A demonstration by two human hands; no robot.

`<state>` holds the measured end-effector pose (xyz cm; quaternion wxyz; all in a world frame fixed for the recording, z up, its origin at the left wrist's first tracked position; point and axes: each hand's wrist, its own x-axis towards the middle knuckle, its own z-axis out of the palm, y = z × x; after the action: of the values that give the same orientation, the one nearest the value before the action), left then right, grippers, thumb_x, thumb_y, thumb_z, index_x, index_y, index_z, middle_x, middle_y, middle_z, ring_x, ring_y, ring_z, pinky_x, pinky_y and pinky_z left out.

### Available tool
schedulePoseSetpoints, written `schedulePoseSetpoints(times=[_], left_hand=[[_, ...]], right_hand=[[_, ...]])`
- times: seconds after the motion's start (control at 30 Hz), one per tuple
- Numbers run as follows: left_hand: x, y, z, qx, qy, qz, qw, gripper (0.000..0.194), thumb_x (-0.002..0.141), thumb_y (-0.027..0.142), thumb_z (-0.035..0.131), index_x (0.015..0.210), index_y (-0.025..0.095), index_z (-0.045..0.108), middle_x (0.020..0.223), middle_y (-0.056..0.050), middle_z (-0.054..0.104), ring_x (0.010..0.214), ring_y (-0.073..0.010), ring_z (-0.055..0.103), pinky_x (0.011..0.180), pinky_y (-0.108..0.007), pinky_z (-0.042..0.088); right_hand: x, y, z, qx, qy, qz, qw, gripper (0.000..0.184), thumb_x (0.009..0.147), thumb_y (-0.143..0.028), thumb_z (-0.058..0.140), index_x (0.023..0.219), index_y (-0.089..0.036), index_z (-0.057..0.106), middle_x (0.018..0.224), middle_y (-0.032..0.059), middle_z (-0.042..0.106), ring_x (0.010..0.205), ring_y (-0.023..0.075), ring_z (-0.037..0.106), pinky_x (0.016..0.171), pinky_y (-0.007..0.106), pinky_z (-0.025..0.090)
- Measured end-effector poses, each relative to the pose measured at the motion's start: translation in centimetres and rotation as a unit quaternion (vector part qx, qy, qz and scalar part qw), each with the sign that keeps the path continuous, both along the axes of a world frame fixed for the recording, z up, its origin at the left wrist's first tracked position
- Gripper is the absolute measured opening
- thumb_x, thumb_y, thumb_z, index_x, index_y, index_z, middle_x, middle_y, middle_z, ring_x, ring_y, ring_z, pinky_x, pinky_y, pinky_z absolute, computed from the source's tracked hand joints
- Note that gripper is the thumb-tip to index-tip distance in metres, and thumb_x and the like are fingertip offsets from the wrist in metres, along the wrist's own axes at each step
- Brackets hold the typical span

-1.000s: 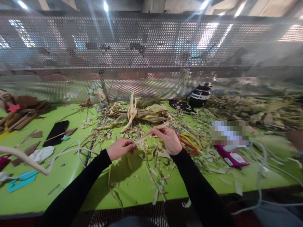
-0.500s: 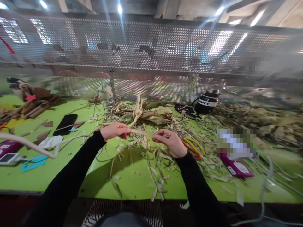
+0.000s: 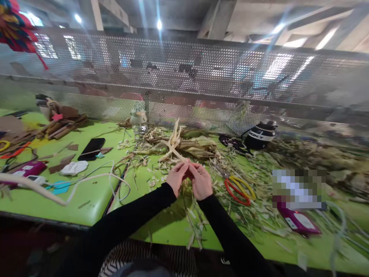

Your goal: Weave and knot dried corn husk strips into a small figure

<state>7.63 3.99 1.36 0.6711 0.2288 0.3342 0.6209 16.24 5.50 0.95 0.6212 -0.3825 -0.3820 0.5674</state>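
Note:
My left hand and my right hand meet over the table, fingertips pinched together. Between them they grip a pale strip of dried corn husk, whose free part sticks up and away from me. The fingers hide its lower end. Just beyond lies a heap of dried corn husks, with a light upright husk piece in front of it. Scissors with red and yellow handles lie to the right of my right hand, among husk scraps.
Husk shreds litter the green table. Left are a black phone and a white cable. At the back stand a clear bottle and a black bottle, before a perforated metal screen. A magenta device sits right.
My hands were apart with the strip stretched between them; now they have come together at its near end. The view has shifted, showing more of the left side.

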Motion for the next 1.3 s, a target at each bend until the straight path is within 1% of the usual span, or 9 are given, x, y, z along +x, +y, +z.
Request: schedulePoseSetpoints(times=[0.2,0.4,0.6,0.83,0.97,1.07,1.13,1.23,1.3], left_hand=[[-0.6,-0.5,-0.1,-0.009,-0.049,-0.045,0.998,0.034,0.063,0.036,0.075,0.092,0.018,0.071,0.089,-0.003,0.067,0.08,-0.0114,0.057,0.071,-0.022,0.04],[-0.6,-0.5,-0.1,-0.033,-0.045,0.005,0.998,0.024,0.068,0.034,0.071,0.087,0.02,0.07,0.086,-0.001,0.067,0.077,-0.0101,0.057,0.065,-0.02,0.038],[-1.1,-0.2,0.1,0.013,-0.033,0.032,0.999,0.018,0.069,0.032,0.07,0.079,0.017,0.07,0.086,-0.002,0.068,0.077,-0.0106,0.059,0.068,-0.02,0.042],[-1.5,-0.1,-0.2,0.058,-0.037,0.006,0.998,0.019,0.063,0.026,0.075,0.076,0.014,0.071,0.085,-0.005,0.071,0.078,-0.0123,0.062,0.077,-0.023,0.047],[-2.3,0.0,-0.4,0.03,-0.013,-0.01,0.999,0.013,0.065,0.022,0.074,0.075,0.014,0.071,0.085,-0.005,0.071,0.077,-0.013,0.063,0.075,-0.023,0.048],[-3.9,0.3,0.4,0.019,0.036,-0.037,0.998,0.007,0.07,0.02,0.07,0.075,0.014,0.07,0.076,-0.003,0.071,0.068,-0.0112,0.063,0.068,-0.022,0.049],[-5.4,0.7,1.3,0.016,0.037,-0.004,0.999,0.004,0.074,0.018,0.067,0.073,0.014,0.067,0.071,-0.001,0.069,0.067,-0.0092,0.064,0.066,-0.019,0.049],[-7.6,1.2,2.7,0.016,0.04,0.019,0.999,0.005,0.078,0.017,0.063,0.076,0.013,0.066,0.06,0.001,0.064,0.059,-0.0075,0.063,0.061,-0.017,0.051],[-8.6,1.3,3.4,0.022,0.045,0.02,0.999,0.003,0.078,0.015,0.063,0.076,0.013,0.065,0.058,0.002,0.062,0.058,-0.0071,0.063,0.058,-0.015,0.051]], right_hand=[[-0.6,-0.5,0.0,-0.015,0.021,0.024,0.999,0.026,0.057,-0.034,0.081,0.068,-0.019,0.064,0.069,-0.0019,0.068,0.062,0.0114,0.062,0.063,0.024,0.051],[-0.8,-0.8,0.8,-0.026,0.008,0.038,0.999,0.026,0.054,-0.031,0.083,0.068,-0.017,0.066,0.07,-0.0017,0.068,0.063,0.0099,0.061,0.063,0.022,0.05],[-0.6,-1.1,1.2,-0.026,-0.021,0.045,0.998,0.026,0.054,-0.03,0.083,0.069,-0.016,0.067,0.066,-0.0027,0.064,0.059,0.0076,0.056,0.065,0.022,0.05],[-0.4,-1.1,0.7,-0.039,-0.026,0.093,0.995,0.029,0.059,-0.041,0.078,0.067,-0.019,0.06,0.06,-0.0045,0.057,0.056,0.0075,0.052,0.067,0.025,0.051],[-0.6,-1.1,0.6,-0.049,-0.067,0.119,0.989,0.029,0.06,-0.041,0.077,0.066,-0.018,0.059,0.059,-0.004,0.056,0.055,0.0087,0.052,0.067,0.028,0.05],[0.7,-0.9,1.5,-0.059,-0.121,0.133,0.982,0.026,0.056,-0.032,0.08,0.067,-0.017,0.062,0.062,-0.0022,0.06,0.058,0.0101,0.054,0.063,0.027,0.047],[2.7,-0.7,2.6,-0.052,-0.173,0.125,0.975,0.023,0.055,-0.025,0.08,0.069,-0.017,0.064,0.063,-0.0022,0.061,0.06,0.0105,0.053,0.062,0.025,0.044],[6.4,-0.6,4.0,0.05,-0.44,0.135,0.886,0.016,0.068,-0.031,0.07,0.073,-0.017,0.065,0.068,-0.0007,0.063,0.062,0.0113,0.052,0.063,0.026,0.042],[8.4,-0.9,4.4,0.064,-0.54,0.178,0.82,0.017,0.073,-0.034,0.064,0.077,-0.017,0.066,0.071,0.0006,0.064,0.062,0.0124,0.054,0.063,0.026,0.041]])
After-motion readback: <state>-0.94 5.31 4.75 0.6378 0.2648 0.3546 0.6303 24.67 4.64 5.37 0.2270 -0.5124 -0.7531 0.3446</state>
